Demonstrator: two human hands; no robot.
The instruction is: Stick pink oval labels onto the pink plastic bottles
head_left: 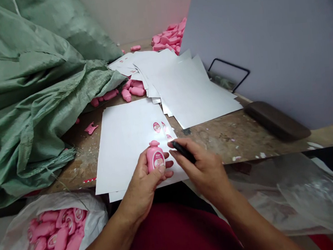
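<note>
In the head view, your left hand (pixel 140 191) is at the lower center of the frame, grasping a small pink bottle (pixel 155 157) with its narrow end toward the top and its oval label facing you. Your thumb lies over the lower edge of the label. Just to the right, your right hand (pixel 206 166) is closed around a black tool (pixel 183 151), its thumb and finger tips near the bottle but apart from it.

Beneath your hands lies a white sheet (pixel 124 144) on the worn table (pixel 223 147), with a few oval labels (pixel 156 127) near its right side. More white sheets (pixel 181 88) overlap at upper center. Pink bottles are heaped beyond them (pixel 169 39). A green sack (pixel 34 82) fills the upper left, and a pink scrap (pixel 91 128) lies beside it.

At lower left, a white bag (pixel 99 210) holds more pink bottles, some labelled. A dark block (pixel 277 121) sits at right, near a black wire frame (pixel 229 62).
</note>
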